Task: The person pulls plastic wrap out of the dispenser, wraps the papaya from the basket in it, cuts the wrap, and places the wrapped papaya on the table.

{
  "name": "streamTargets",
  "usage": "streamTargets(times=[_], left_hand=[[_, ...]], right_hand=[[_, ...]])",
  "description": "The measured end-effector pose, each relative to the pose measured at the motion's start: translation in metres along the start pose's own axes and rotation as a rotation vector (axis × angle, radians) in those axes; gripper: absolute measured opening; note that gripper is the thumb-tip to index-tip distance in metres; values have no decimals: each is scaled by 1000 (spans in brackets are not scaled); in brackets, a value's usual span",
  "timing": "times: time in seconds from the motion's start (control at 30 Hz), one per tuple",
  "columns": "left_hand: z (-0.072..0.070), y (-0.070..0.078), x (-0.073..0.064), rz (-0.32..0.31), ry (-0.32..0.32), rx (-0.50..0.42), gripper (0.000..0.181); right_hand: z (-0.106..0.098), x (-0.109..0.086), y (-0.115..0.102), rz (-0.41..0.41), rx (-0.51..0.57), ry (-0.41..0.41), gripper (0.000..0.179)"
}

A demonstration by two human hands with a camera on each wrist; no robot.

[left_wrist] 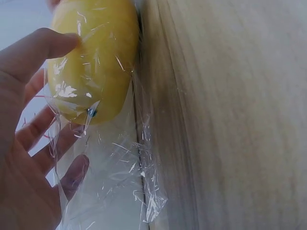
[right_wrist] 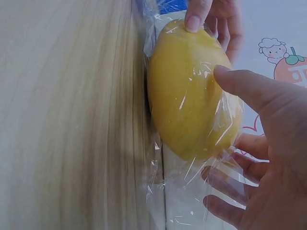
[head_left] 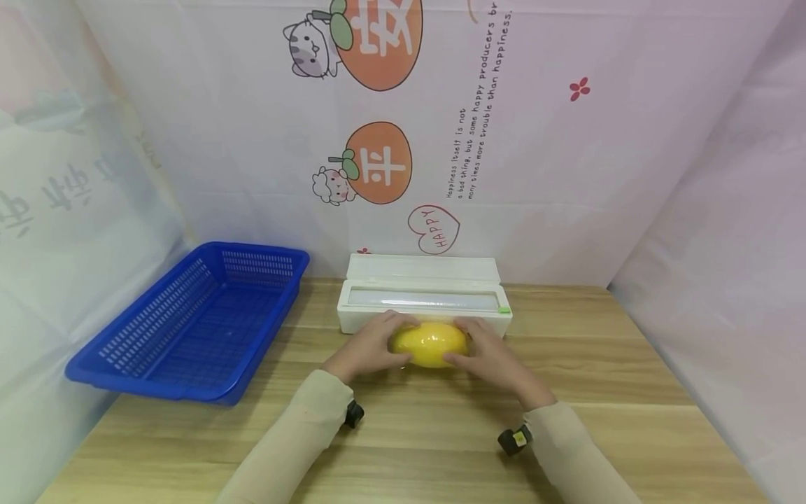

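A yellow fruit (head_left: 433,344) is sitting at six o'clock from a long white box (head_left: 425,316) on the bench (head_left: 434,434), its long axis running roughly nine to three. The left hand (head_left: 376,344) is gripping one end, with the fruit lying at its three o'clock; the right hand (head_left: 494,355) is gripping the other, fruit at nine. Neither is nearer. The wrist views are showing clear film (left_wrist: 115,163) trailing loosely past both ends; the head view is barely hinting at it.
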State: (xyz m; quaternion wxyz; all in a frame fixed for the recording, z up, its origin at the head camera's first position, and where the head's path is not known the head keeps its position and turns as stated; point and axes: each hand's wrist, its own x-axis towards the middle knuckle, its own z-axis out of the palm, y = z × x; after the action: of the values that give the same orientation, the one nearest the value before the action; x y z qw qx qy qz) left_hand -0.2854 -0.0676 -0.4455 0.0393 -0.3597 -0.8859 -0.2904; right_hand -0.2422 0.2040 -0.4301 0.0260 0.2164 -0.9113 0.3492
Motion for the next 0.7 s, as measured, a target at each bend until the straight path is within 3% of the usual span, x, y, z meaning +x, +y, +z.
streamTargets(times=[0.37,0.57,0.7], left_hand=[[3,1,0,-27,1,21,58],[3,1,0,-7,10,15,56],[3,1,0,-2,14,15,57]], right_hand=[[2,0,5,-31,-57,9,73],[-3,-5,5,7,14,19,71],[-10,-9,7,59,85,61,60]])
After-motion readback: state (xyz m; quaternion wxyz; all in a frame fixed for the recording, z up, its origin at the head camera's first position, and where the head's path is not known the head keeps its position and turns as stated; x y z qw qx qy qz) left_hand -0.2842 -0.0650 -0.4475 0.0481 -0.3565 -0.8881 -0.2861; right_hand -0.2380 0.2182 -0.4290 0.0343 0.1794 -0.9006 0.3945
